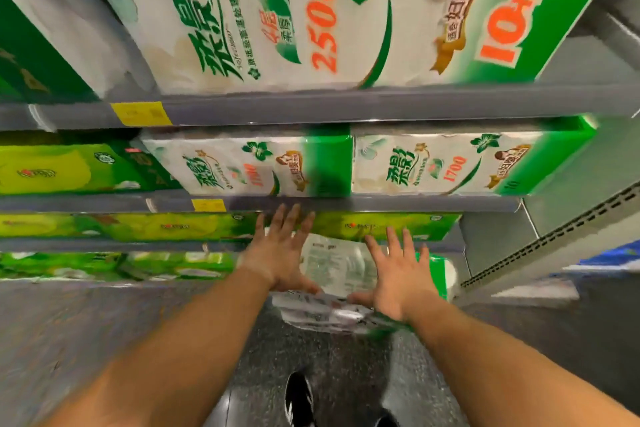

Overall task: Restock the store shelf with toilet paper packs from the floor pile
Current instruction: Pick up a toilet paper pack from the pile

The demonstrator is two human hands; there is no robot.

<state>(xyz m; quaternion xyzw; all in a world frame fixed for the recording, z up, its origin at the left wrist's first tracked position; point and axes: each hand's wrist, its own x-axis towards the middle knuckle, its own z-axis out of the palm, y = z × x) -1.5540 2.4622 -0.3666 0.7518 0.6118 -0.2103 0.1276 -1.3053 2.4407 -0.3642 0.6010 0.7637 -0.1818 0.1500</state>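
Note:
A white and green toilet paper pack (334, 270) hangs between my two hands, level with the lowest shelves, its printed back facing up. My left hand (282, 246) presses flat on its left side with fingers spread. My right hand (398, 274) presses on its right side, thumb under the near edge. The grey shelf (346, 104) above carries large white and green packs (294, 10) marked 2500. The shelf below it holds two smaller packs (446, 163) marked 1700.
Lime-green packs (69, 170) fill the left of the middle and lower shelves. A grey perforated upright (554, 236) closes the shelving on the right. A yellow price tag (140, 113) sits on the shelf edge. My black shoe (298, 399) stands on the speckled floor.

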